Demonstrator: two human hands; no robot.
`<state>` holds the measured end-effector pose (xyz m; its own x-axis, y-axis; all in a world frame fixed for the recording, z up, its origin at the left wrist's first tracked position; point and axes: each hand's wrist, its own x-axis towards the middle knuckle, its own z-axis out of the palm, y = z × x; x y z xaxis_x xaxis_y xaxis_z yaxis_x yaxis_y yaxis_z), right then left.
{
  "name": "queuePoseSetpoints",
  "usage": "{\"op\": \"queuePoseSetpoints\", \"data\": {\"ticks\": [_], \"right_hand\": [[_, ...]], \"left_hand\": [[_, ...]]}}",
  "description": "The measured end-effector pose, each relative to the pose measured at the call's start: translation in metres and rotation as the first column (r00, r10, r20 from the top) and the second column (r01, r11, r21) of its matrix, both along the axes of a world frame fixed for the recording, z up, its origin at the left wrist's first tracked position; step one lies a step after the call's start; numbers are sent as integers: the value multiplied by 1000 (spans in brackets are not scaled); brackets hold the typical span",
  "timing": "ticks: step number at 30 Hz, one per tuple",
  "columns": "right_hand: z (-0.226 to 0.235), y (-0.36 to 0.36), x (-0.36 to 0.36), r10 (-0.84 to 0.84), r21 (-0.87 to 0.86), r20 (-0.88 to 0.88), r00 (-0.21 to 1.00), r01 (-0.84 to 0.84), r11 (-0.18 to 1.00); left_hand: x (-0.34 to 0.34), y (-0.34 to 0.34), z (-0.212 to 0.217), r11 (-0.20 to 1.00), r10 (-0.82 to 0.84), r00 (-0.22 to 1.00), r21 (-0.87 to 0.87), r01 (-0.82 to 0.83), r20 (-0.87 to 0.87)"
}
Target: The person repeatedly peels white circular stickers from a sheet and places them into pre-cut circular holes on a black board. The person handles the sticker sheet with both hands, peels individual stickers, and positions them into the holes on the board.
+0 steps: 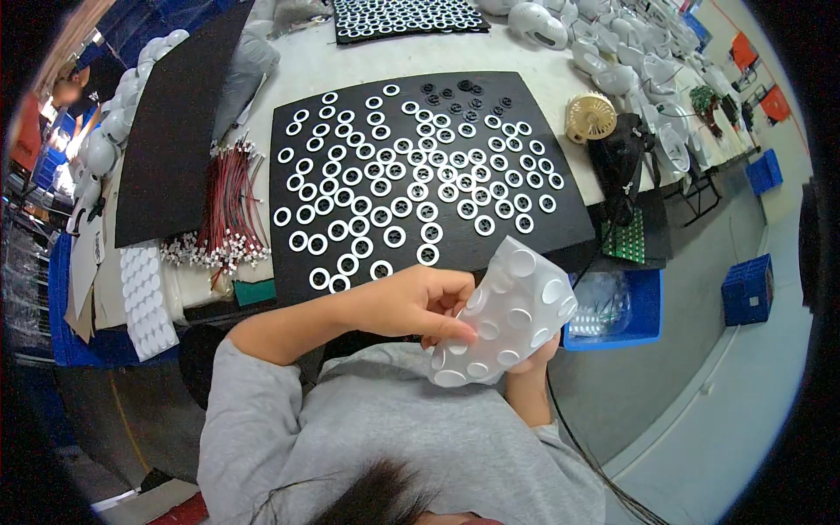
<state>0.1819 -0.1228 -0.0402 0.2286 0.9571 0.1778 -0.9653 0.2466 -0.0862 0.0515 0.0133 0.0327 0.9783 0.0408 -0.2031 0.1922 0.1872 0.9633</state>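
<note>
Both hands together on white sticker sheet (506, 317): left hand (418, 302) pinching its near edge, right hand (535, 354) clamped beneath. Black mat (573, 223) of white rings (404, 206) spans worktop near edge, just beyond.

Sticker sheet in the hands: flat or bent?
Bent. The sticker sheet curls over the right hand, while the left hand pinches its lower edge.

Both forearms bent in close to chest, grey sleeves pushed up; left hand (420, 306) crosses inward, fingers curled, thumb and fingertips (462, 332) pinched together; right hand (534, 354) mostly hidden, only curled fingers showing, wrist angled up.
</note>
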Motion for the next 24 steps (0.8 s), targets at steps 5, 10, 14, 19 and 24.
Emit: {"op": "queuePoseSetpoints", "data": {"ticks": [5,10,14,19,24], "right_hand": [[-43,-9,4,124,-222,150,981,-89,971],[-53,-18,-1,72,-386,29,997,-55,921],[-44,-16,3,-14,-389,-8,1000,10,921],[-32,-7,25,-62,-316,-93,994,30,948],[-44,-16,44,-153,-317,-31,988,135,939]], "left_hand": [[-5,-14,-19,932,-59,990,-348,101,129],[1,-30,-30,876,-88,974,-449,176,210],[-1,-30,-23,967,28,973,-252,31,228],[-26,6,-6,941,149,970,274,-199,193],[-1,73,34,768,321,945,601,-222,-62]]}}
